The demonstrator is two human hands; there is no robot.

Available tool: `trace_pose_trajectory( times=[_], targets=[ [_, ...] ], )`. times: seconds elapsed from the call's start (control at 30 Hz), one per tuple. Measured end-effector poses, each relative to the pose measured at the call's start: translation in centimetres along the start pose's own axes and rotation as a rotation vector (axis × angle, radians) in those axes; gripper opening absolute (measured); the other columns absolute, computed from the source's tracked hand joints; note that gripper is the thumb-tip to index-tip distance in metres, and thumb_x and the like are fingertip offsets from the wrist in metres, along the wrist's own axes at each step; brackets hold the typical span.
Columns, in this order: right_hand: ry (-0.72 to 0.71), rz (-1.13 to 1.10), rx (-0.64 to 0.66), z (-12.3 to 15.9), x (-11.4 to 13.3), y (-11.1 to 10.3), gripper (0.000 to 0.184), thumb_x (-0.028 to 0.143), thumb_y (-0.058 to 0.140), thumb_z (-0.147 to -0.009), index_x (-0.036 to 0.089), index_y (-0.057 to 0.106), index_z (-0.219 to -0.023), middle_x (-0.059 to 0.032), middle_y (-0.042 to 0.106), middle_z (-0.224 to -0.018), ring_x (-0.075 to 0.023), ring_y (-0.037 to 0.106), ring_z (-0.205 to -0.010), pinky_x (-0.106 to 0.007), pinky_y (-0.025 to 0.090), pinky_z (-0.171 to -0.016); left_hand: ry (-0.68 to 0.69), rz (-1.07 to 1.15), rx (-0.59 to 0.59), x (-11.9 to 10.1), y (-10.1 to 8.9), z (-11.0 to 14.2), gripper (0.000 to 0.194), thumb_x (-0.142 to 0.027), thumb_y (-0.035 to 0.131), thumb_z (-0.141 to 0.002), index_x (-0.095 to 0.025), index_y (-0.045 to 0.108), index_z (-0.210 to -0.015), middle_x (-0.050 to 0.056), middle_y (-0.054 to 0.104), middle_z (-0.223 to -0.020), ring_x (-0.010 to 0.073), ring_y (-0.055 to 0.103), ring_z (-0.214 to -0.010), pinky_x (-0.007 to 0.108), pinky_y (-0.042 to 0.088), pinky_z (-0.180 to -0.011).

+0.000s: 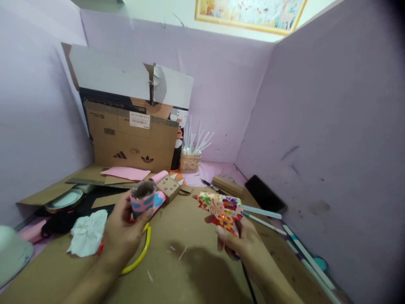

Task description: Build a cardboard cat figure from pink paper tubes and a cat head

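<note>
My left hand (122, 234) is closed around a small cardboard tube (143, 201) wrapped in pink and blue paper, held upright over the brown tabletop. My right hand (242, 242) grips the handle of a flower-patterned glue gun (220, 207), its nozzle pointing left toward the tube, a short gap apart. A red light glows on the gun's body, and its black cord runs down toward me. Yellow-handled scissors (141, 251) lie under my left hand.
A cardboard box (131, 141) stands at the back, beside a basket of glue sticks (190, 160). Crumpled white paper (88, 232), pink sheets (125, 172), a small decorated box (168, 187), a phone (265, 194) and loose glue sticks (262, 213) lie around. Purple walls enclose the desk.
</note>
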State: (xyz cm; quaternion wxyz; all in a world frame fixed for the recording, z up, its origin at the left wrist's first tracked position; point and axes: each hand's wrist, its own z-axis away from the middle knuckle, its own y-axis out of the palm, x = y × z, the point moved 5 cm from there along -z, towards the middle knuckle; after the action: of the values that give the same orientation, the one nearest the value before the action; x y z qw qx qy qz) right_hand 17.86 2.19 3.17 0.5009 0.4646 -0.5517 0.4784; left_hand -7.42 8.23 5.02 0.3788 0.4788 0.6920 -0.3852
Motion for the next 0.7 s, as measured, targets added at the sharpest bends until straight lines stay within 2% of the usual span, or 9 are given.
trace_pose_trajectory(
  times=[0.1,0.17,0.23,0.33,0.4,0.47,0.57,0.63,0.7],
  targets=[
    [0.101,-0.133,-0.123,-2.0,-2.1,-0.6,0.039,0.046,0.075,-0.060,0.015,0.063,-0.079,0.0019,0.057,-0.061,-0.0093,0.050,-0.050,-0.021,0.045,-0.050,-0.161,0.228,-0.090,-0.2,-1.5,-1.0,0.040,-0.034,0.074,-0.064,-0.026,0.056,-0.099,-0.002,0.066,-0.087,0.0178,0.064,-0.076,0.029,0.053,-0.069],
    [0.214,-0.155,-0.106,-3.5,-3.8,-0.3,0.042,0.049,0.077,-0.055,0.014,0.062,-0.072,0.0018,0.056,-0.059,-0.0093,0.051,-0.050,-0.022,0.048,-0.054,-0.182,0.347,-0.109,-0.3,-2.4,-1.6,0.039,-0.033,0.076,-0.062,-0.026,0.058,-0.095,-0.004,0.065,-0.084,0.0158,0.062,-0.074,0.027,0.053,-0.067],
    [0.269,-0.110,-0.084,-4.8,-4.9,0.2,0.044,0.052,0.075,-0.054,0.013,0.062,-0.068,0.0006,0.056,-0.057,-0.0085,0.050,-0.048,-0.022,0.047,-0.052,-0.170,0.416,-0.133,-0.2,-3.2,-2.2,0.038,-0.032,0.077,-0.061,-0.025,0.060,-0.095,-0.004,0.065,-0.085,0.0151,0.061,-0.076,0.026,0.054,-0.068],
    [0.321,0.022,-0.071,-6.1,-5.4,0.6,0.042,0.055,0.065,-0.065,0.014,0.062,-0.064,-0.0014,0.057,-0.057,-0.0091,0.052,-0.048,-0.022,0.046,-0.052,-0.154,0.415,-0.163,0.0,-4.1,-2.6,0.039,-0.029,0.077,-0.062,-0.022,0.060,-0.097,-0.001,0.064,-0.085,0.0156,0.060,-0.076,0.025,0.053,-0.065],
    [0.371,0.172,-0.064,-6.1,-5.1,0.4,0.038,0.052,0.059,-0.071,0.016,0.060,-0.059,-0.0014,0.056,-0.052,-0.0112,0.051,-0.044,-0.025,0.045,-0.048,-0.143,0.379,-0.167,-0.1,-4.5,-2.7,0.040,-0.028,0.076,-0.064,-0.022,0.059,-0.100,0.000,0.064,-0.086,0.0159,0.059,-0.075,0.026,0.052,-0.064],
    [0.397,0.374,-0.068,-5.8,-4.1,-0.2,0.035,0.044,0.064,-0.068,0.017,0.055,-0.047,-0.0001,0.049,-0.042,-0.0141,0.049,-0.039,-0.027,0.039,-0.043,-0.141,0.369,-0.162,-0.3,-4.8,-2.7,0.041,-0.029,0.075,-0.065,-0.023,0.058,-0.102,0.000,0.063,-0.087,0.0159,0.059,-0.076,0.026,0.051,-0.064],
    [0.320,0.664,-0.101,-5.7,-1.3,-0.2,0.038,0.029,0.071,-0.061,0.020,0.045,-0.036,-0.0005,0.042,-0.037,-0.0209,0.055,-0.048,-0.026,0.033,-0.045,-0.136,0.379,-0.171,-0.6,-5.3,-2.9,0.041,-0.032,0.074,-0.065,-0.023,0.058,-0.101,0.000,0.063,-0.087,0.0157,0.059,-0.074,0.026,0.050,-0.064],
    [0.244,0.773,-0.099,-6.1,0.5,1.4,0.035,0.033,0.068,-0.066,0.020,0.046,-0.042,-0.0031,0.049,-0.044,-0.0243,0.060,-0.060,-0.026,0.033,-0.047,-0.120,0.366,-0.188,-0.8,-5.7,-2.9,0.039,-0.032,0.072,-0.067,-0.022,0.058,-0.101,0.000,0.064,-0.089,0.0163,0.060,-0.077,0.027,0.050,-0.067],
    [0.216,0.813,-0.021,-7.0,1.3,4.4,0.037,0.047,0.058,-0.074,0.020,0.051,-0.049,-0.0056,0.056,-0.050,-0.0234,0.061,-0.058,-0.025,0.035,-0.046,-0.111,0.342,-0.199,-1.0,-5.9,-3.0,0.037,-0.031,0.071,-0.068,-0.022,0.057,-0.102,0.001,0.065,-0.090,0.0168,0.061,-0.078,0.027,0.050,-0.069]
  ],
)
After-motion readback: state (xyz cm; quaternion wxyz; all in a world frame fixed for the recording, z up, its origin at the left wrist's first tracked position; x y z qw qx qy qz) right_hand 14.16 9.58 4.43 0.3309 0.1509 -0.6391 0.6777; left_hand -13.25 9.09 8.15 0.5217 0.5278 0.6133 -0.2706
